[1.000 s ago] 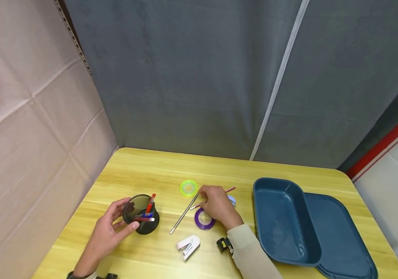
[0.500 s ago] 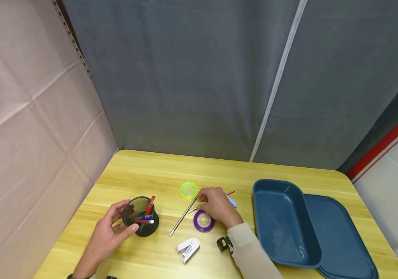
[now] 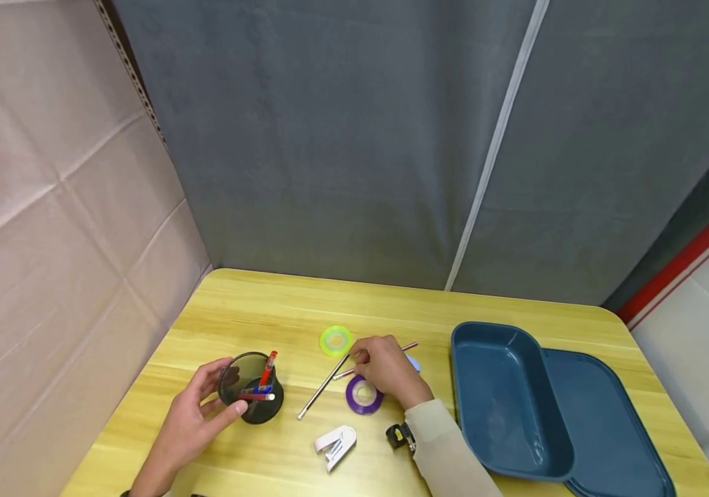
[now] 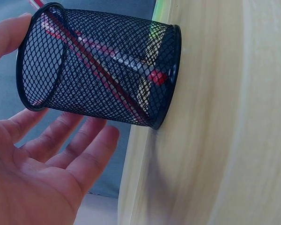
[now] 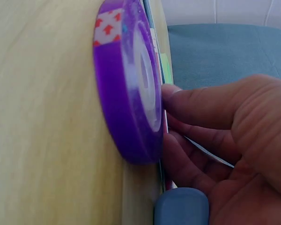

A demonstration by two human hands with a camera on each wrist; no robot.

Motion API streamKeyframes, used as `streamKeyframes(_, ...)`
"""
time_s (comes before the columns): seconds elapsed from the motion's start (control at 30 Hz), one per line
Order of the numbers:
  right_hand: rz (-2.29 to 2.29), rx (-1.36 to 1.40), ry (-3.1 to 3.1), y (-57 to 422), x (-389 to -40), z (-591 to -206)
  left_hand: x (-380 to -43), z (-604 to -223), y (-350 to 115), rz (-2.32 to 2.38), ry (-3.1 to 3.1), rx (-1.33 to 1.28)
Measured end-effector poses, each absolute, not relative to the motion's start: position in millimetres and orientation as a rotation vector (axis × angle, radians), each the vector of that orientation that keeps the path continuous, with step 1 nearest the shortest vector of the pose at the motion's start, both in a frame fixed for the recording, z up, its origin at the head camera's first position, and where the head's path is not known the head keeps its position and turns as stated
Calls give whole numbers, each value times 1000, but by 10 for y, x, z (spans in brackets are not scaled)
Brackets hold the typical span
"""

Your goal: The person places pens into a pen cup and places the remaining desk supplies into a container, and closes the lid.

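Note:
My left hand [image 3: 186,417] holds a black mesh pen cup [image 4: 107,65], thumb at its rim and fingers along its far side. Inside lean a red pen [image 3: 268,368], something blue and a red pencil [image 3: 257,397] with a pale end. At the middle of the table, my right hand [image 3: 388,369] pinches the upper end of a dark pencil [image 3: 323,386], which slants down to the left. Beneath the hand lies another thin red pencil [image 3: 411,346], its middle hidden. A purple tape roll [image 5: 126,93] lies right beside the right fingers.
A green tape roll [image 3: 335,341] lies behind the dark pencil, a white stapler [image 3: 337,446] in front. A pale blue object [image 3: 413,363] shows past the right hand. At right stand a dark blue bin [image 3: 509,407] and its lid [image 3: 609,421].
The dark pencil has shifted slightly left at its lower end. The right hand has moved a touch with it; the left hand stays at the pen cup.

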State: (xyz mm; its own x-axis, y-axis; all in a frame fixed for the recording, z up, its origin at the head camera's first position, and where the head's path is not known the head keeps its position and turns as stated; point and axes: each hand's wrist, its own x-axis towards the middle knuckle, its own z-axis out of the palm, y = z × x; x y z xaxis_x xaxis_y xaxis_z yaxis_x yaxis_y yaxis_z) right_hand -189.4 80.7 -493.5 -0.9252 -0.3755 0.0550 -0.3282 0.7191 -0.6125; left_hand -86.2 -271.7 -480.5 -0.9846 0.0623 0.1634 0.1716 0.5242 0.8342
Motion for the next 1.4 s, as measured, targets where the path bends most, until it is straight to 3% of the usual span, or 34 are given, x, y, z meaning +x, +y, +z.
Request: streamKeyframes(1.4,-960,-629,2849,771,-1941,-4942,-872,-4852,-2736,-1434,-2684,-175)
